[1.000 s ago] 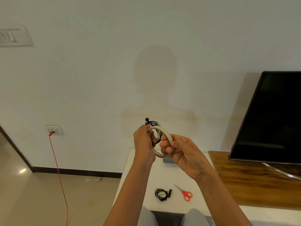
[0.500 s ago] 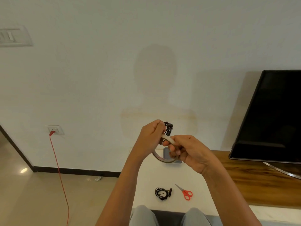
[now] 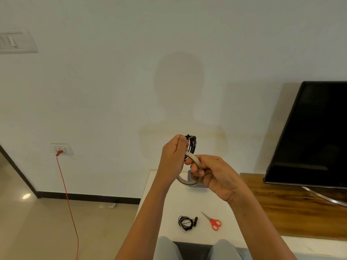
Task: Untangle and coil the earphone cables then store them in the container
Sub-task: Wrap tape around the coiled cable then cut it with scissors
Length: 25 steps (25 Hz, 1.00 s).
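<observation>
Judged step: binding a finished coil with tape. The left hand [image 3: 173, 158] is curled round a black coiled earphone cable [image 3: 192, 145] at centre frame, and the right hand [image 3: 216, 175] pinches the tape roll [image 3: 194, 158] touching it, so the next move calls for drawing a strip across the coil. A second coiled cable [image 3: 185, 222] lies on the white table [image 3: 169, 212] at lower centre, the grey container [image 3: 189, 176] behind the hands.

I see a home living rm: flat TV [image 3: 309, 132] on a wood unit [image 3: 277, 209], wall socket [image 3: 62, 148] w/ red cord [image 3: 66, 186] plugged in, glossy floor [image 3: 37, 231], plain wall [image 3: 112, 91].
</observation>
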### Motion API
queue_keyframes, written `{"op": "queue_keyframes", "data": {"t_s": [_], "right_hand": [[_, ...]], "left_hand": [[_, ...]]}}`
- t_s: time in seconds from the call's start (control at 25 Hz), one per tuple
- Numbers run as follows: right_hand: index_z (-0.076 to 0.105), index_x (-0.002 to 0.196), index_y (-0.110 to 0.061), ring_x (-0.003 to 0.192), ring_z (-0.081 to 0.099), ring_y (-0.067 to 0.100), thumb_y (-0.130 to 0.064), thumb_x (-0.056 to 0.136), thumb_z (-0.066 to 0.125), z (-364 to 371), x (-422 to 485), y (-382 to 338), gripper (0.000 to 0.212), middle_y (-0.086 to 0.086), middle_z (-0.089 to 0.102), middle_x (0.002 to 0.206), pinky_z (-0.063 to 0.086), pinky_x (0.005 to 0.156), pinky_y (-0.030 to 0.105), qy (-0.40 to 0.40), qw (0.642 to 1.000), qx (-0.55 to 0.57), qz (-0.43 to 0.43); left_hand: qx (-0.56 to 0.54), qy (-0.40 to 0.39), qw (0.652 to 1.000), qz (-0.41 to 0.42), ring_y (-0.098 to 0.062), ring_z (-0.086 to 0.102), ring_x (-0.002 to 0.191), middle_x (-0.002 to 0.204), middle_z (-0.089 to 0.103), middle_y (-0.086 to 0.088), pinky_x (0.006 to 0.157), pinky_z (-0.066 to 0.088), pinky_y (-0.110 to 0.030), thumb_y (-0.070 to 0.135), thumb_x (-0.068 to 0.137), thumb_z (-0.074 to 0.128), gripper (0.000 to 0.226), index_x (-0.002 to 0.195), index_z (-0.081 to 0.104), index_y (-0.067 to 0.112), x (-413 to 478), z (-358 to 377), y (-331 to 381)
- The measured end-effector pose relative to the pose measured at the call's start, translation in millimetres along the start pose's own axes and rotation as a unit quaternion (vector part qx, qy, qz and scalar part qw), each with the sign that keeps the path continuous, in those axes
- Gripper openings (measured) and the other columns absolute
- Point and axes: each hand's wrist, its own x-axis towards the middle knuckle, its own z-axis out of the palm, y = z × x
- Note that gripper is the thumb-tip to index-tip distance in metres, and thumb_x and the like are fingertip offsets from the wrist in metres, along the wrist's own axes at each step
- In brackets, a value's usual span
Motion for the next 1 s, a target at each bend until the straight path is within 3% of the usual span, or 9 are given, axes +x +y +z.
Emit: {"op": "queue_keyframes", "data": {"t_s": [0.16,0.28,0.56,0.8,1.0], "right_hand": [[0.073,0.069,-0.005,0.046,0.038,0.010,-0.002,0.092,0.039,1.3,2.1,1.7,0.042,0.004,0.054,0.053,0.046,0.070,0.032,0.007,1.000,0.024,0.004],[0.072,0.079,-0.003,0.049,0.040,0.011,0.002,0.092,0.035,0.4,1.2,3.3,0.039,0.003,0.055,0.056,0.047,0.074,0.034,-0.018,1.000,0.011,-0.021],[0.065,0.077,-0.004,0.052,0.041,0.013,0.007,0.090,0.031,-0.2,3.6,10.2,0.038,0.005,0.056,0.058,0.038,0.079,0.042,-0.024,0.998,0.002,-0.052],[0.068,0.071,-0.005,0.048,0.039,0.012,0.004,0.091,0.031,1.8,4.4,10.8,0.042,0.005,0.049,0.053,0.040,0.080,0.041,-0.006,0.998,0.038,-0.046],[0.070,0.081,-0.004,0.060,0.035,0.018,0.004,0.092,0.029,0.4,3.9,12.1,0.043,0.001,0.054,0.055,0.035,0.082,0.042,-0.037,0.997,0.023,-0.065]], "left_hand": [[-0.009,0.014,1.000,-0.004,-0.012,0.031,0.055,0.060,0.035,0.001,0.050,0.029,-0.023,0.014,0.099,0.040,0.030,0.068,0.040,0.010,1.9,0.2,-1.6],[-0.025,0.041,0.999,-0.021,-0.010,0.032,0.053,0.058,0.035,0.004,0.049,0.030,-0.019,0.014,0.099,0.040,0.033,0.066,0.040,0.012,1.7,0.8,-2.5],[-0.112,0.124,0.982,-0.089,-0.012,0.030,0.051,0.055,0.034,0.002,0.048,0.028,-0.026,0.009,0.094,0.040,0.027,0.067,0.041,0.011,5.4,2.5,-1.9],[-0.116,0.129,0.981,-0.088,-0.010,0.029,0.049,0.054,0.033,0.003,0.049,0.027,-0.026,0.009,0.094,0.041,0.031,0.063,0.037,0.013,5.0,1.6,-2.0],[-0.151,0.142,0.971,-0.121,-0.007,0.029,0.046,0.052,0.032,0.007,0.049,0.029,-0.025,0.009,0.093,0.041,0.030,0.063,0.037,0.014,5.5,2.4,-4.2]]}}
